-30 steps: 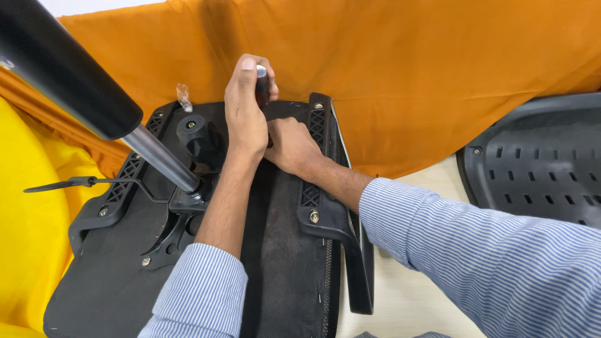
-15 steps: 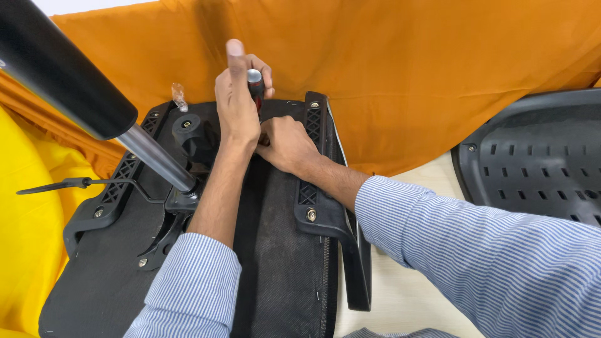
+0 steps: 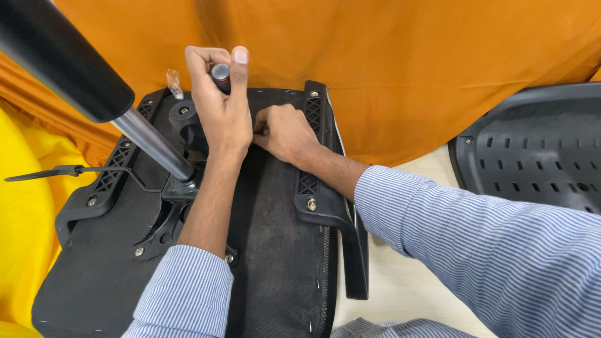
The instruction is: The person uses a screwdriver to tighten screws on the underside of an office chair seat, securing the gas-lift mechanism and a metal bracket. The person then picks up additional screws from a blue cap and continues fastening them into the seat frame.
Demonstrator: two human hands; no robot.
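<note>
An upturned black office chair seat [image 3: 275, 250] lies before me, its underside up, with a gas-lift column [image 3: 69, 69] rising toward the upper left. My left hand [image 3: 219, 103] grips a small tool with a grey and red handle end [image 3: 220, 72] above the seat's far edge. My right hand [image 3: 285, 131] is curled in a fist on the seat base just right of the left hand, its fingertips hidden against the mechanism. A black armrest bracket [image 3: 325, 206] is bolted along the seat's right side.
Orange cloth [image 3: 407, 62] covers the surface behind the seat; yellow cloth [image 3: 25, 219] lies at the left. A black perforated plastic chair back [image 3: 532, 150] rests at the right. A thin black lever [image 3: 56, 172] sticks out leftward. A small clear plastic bag [image 3: 174, 82] sits near the seat's far corner.
My left hand has shifted its grip on the tool, thumb now raised beside the handle end. The view has moved slightly; my right hand stays on the same spot.
</note>
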